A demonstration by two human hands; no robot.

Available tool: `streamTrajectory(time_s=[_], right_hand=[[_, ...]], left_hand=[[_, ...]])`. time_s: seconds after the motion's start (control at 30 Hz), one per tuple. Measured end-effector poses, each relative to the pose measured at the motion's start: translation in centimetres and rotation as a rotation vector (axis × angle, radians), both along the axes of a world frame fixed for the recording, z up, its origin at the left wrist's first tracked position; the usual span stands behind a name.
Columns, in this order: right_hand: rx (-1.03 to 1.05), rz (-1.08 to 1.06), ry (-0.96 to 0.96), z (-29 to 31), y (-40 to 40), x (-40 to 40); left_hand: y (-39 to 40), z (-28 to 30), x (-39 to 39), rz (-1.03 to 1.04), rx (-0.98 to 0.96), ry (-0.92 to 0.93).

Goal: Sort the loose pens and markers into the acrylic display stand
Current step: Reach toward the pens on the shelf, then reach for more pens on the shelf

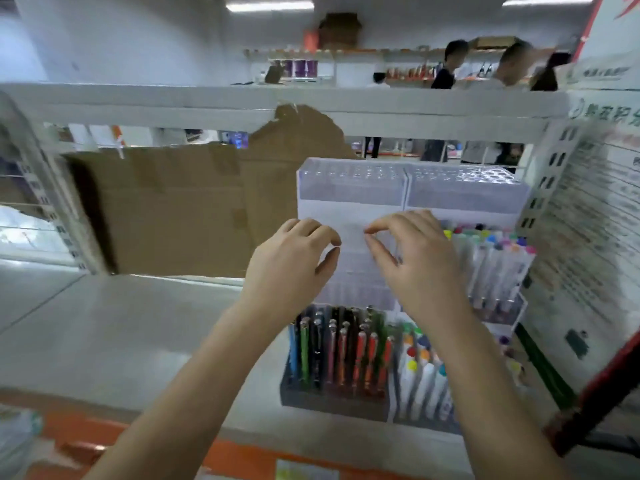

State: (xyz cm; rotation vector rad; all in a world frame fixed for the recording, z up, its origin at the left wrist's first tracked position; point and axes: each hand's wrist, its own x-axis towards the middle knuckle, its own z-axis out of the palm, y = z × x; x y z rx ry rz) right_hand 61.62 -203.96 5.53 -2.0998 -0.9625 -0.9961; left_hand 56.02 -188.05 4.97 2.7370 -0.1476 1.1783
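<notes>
A: Entry, head view. The acrylic display stand (pixel 349 202) sits on the grey shelf (pixel 121 323), right of centre, tiered, with its top rows of holes unfilled.

B: Contents of the stand?

A: Front left tier holds upright pens (pixel 341 351) in blue, green, black, pink, orange and red. Front right tier holds white-bodied markers (pixel 420 379) with coloured caps. A higher tier on the right holds a second batch of markers with coloured caps (pixel 491 258), also upright.

B: Hands?

A: The left hand (pixel 291 268) and the right hand (pixel 420 261) are both raised before the middle tiers of the stand, near each other but apart. Left hand: fingers curled inward, thumb out toward the right. Right hand: fingers bent, thumb and forefinger tips drawn close together. The frame is blurred; whether either hand holds anything cannot be told.

B: Surroundings?

A: A flattened cardboard sheet (pixel 180 209) stands behind and to the left of the stand. A printed white panel (pixel 588 216) leans at the right. People stand among shelves in the far background, blurred.
</notes>
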Motion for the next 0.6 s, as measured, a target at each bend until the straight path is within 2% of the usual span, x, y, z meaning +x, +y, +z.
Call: streamTrajectory(time_s=[0.2, 0.4, 0.6], right_hand=[[-0.046, 0.236, 0.151, -3.3, 15.5, -6.3], [-0.293, 0.364, 0.429, -8.4, 30.3, -12.7], [-0.463, 0.444, 0.577, -11.8, 42.6, -17.0]], left_hand=[[13.5, -2.1, -7.8, 0.223, 0.024, 0.067], [27.3, -6.0, -16.4, 0.438, -0.05, 0.355], [38.6, -9.5, -22.6, 0.577, -0.133, 0.478]])
